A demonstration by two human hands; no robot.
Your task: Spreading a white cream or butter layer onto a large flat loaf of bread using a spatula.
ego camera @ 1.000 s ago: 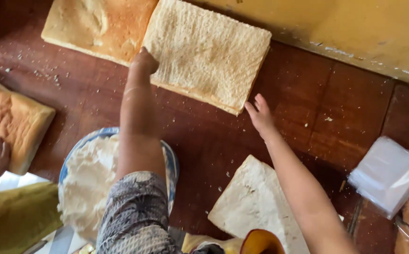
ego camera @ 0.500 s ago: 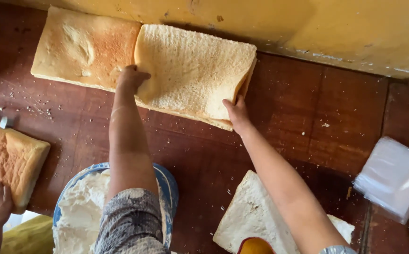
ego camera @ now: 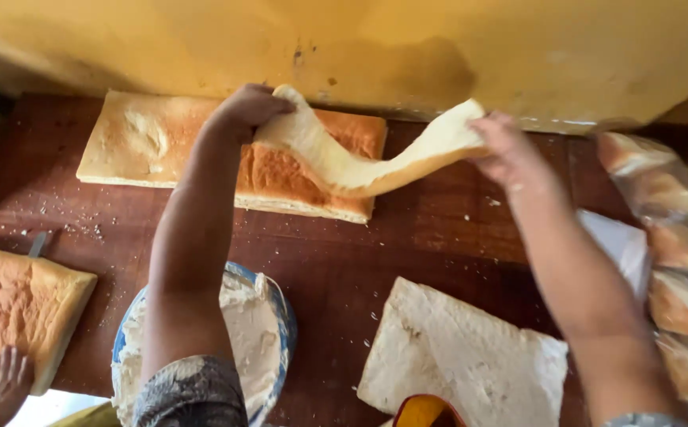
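Sponge sheet (ego camera: 360, 162) — sagging between left hand (ego camera: 249, 109) and right hand (ego camera: 502, 146), each grip pinched closed on an end.

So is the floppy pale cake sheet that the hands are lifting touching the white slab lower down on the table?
Apart. The head view shows the floppy pale cake sheet held up between both hands, with bare dark wooden table separating it from the white slab.

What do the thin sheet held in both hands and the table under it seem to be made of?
Pale floppy sheet held by both hands: probably soft sponge cake, matte and porous, since it sags between the grips. Dark reddish-brown table: apparently wood with a worn, slightly glossy finish, scattered with crumbs.
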